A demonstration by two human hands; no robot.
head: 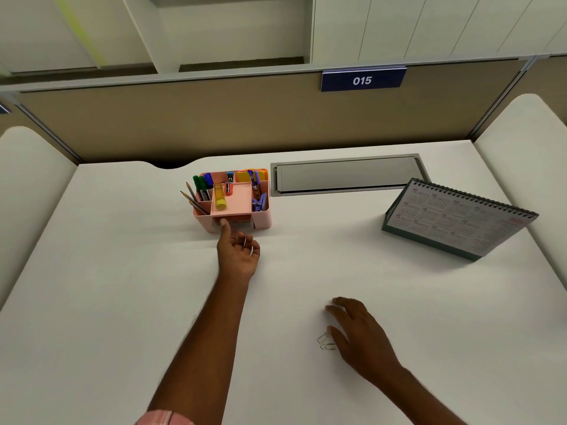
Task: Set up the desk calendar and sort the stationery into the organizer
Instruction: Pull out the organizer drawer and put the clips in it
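A pink organizer [264,214] stands at the back middle of the white desk [122,286]. It holds markers, pencils, a yellow glue stick [220,197], sticky notes and purple clips. My left hand [237,251] is palm up just in front of it, thumb touching the small drawer at its front, with paper clips [248,245] held in the curled fingers. My right hand [357,329] rests flat on the desk near me, fingers apart, beside two loose paper clips [325,342]. The spiral desk calendar [457,217] stands upright at the right.
A grey cable hatch [345,174] is set into the desk behind the organizer and calendar. A tan partition with a blue "015" sign [362,80] closes off the back. Rounded white side panels flank the desk left and right.
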